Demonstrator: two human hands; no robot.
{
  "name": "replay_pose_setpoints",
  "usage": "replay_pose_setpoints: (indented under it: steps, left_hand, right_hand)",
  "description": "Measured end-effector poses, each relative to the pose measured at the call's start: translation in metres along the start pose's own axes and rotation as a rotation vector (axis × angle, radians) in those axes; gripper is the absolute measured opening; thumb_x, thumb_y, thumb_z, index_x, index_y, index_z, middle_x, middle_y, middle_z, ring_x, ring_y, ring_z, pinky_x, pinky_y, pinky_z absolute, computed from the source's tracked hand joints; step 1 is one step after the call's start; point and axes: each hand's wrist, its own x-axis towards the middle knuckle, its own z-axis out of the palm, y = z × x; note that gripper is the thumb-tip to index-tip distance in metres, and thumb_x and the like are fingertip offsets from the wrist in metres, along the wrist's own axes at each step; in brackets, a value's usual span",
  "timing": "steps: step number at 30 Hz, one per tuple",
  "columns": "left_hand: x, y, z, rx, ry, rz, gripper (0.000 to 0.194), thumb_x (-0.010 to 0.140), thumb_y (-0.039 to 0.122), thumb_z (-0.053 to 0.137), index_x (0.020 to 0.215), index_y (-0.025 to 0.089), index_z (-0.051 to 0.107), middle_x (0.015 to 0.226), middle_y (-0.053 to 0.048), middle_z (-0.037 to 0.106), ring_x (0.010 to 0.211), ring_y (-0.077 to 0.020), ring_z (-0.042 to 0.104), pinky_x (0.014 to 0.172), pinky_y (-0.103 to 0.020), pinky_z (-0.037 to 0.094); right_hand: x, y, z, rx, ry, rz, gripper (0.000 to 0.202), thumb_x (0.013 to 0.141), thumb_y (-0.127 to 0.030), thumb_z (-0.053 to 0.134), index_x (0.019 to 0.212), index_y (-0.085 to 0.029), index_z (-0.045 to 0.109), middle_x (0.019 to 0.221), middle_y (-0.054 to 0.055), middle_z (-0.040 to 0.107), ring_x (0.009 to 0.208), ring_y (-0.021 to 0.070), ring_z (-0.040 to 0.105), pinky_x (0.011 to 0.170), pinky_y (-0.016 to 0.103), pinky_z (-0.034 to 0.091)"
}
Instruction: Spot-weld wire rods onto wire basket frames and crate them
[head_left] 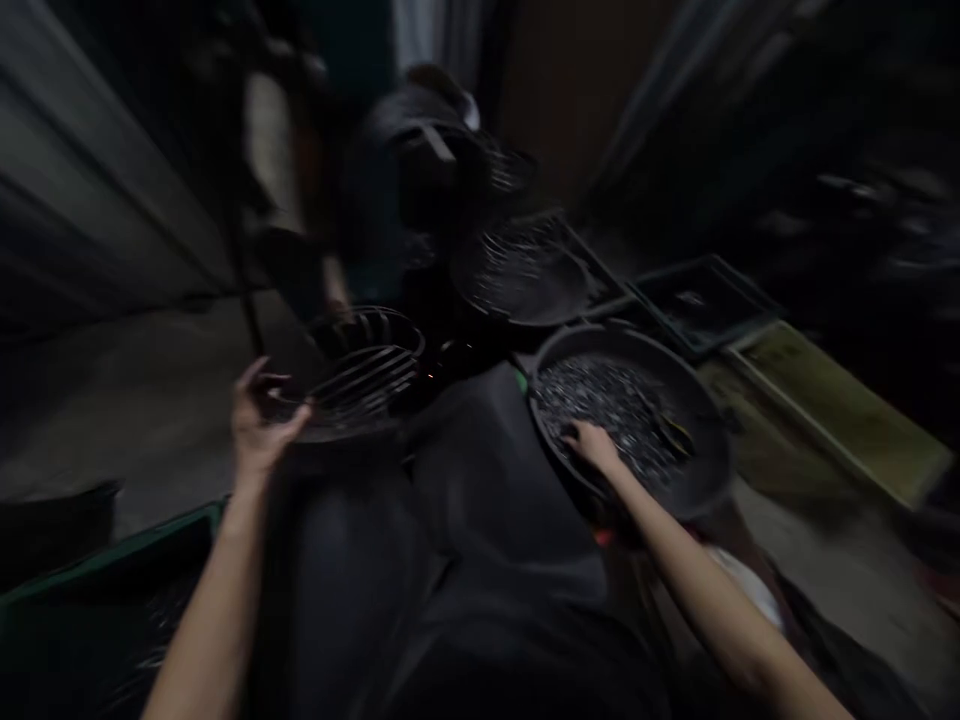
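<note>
My left hand (262, 425) is raised at the near left side of a round frame with metal bars (364, 380). Its thumb and fingers are spread apart, and I see nothing between them; whether the thumb touches the frame is unclear. To the right, my right hand (596, 446) reaches over the near rim of a wide round dark pan (709, 450). Its fingers are curled down at the heap of small shiny metal pieces (630, 400) in the pan. What the fingertips grip is hidden. A yellow-edged dark item (679, 437) lies on the pieces.
Another round pan (551, 290) with shiny pieces stands farther back. Opposite me, a co-worker's hand (335, 285) reaches to the barred frame. A dark crate (705, 300) and yellowish tray (847, 405) lie right; a green-rimmed bin (150, 535) stands left. The picture is dark and blurred.
</note>
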Motion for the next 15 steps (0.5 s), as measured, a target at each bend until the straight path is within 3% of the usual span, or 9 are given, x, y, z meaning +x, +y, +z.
replay_pose_setpoints:
  steps: [4,8,12,15]
  left_hand:
    - [0.005,-0.010,0.013,-0.134,0.082,-0.001,0.086,0.052,0.028,0.084,0.125,0.030,0.038,0.100,0.005,0.056,0.091,-0.0183,0.063,0.088,-0.045,0.054]
    - [-0.001,-0.007,0.008,-0.057,0.150,0.066,0.075,0.057,0.027,0.081,0.119,0.026,0.038,0.106,0.002,0.056,0.095,-0.0177,0.063,0.086,-0.038,0.054]
    - [0.000,-0.008,-0.001,0.034,0.189,0.020,0.070,0.058,0.035,0.079,0.116,0.021,0.042,0.104,-0.003,0.060,0.092,-0.0203,0.065,0.083,-0.038,0.055]
    - [-0.003,-0.012,-0.001,-0.018,0.101,0.003,0.067,0.061,0.036,0.077,0.117,0.022,0.043,0.104,-0.004,0.061,0.095,-0.0203,0.064,0.087,-0.040,0.054]
  right_hand:
    - [0.009,0.026,0.001,0.115,0.104,0.059,0.019,0.077,-0.026,0.063,0.094,-0.019,0.069,0.104,0.009,0.069,0.099,0.0226,0.063,0.088,0.030,0.045]
    - [-0.004,0.023,-0.025,0.279,0.306,0.050,0.026,0.084,-0.036,0.050,0.089,-0.016,0.066,0.090,0.011,0.070,0.085,0.0244,0.065,0.082,0.038,0.049]
    - [-0.023,-0.021,-0.039,0.501,0.443,-0.092,0.040,0.088,-0.049,0.040,0.096,-0.016,0.061,0.081,0.010,0.069,0.066,0.0223,0.065,0.064,0.035,0.053]
    - [-0.032,-0.071,-0.028,0.694,0.376,-0.387,0.038,0.088,-0.052,0.042,0.096,-0.021,0.062,0.085,0.007,0.069,0.069,0.0199,0.066,0.066,0.032,0.054]
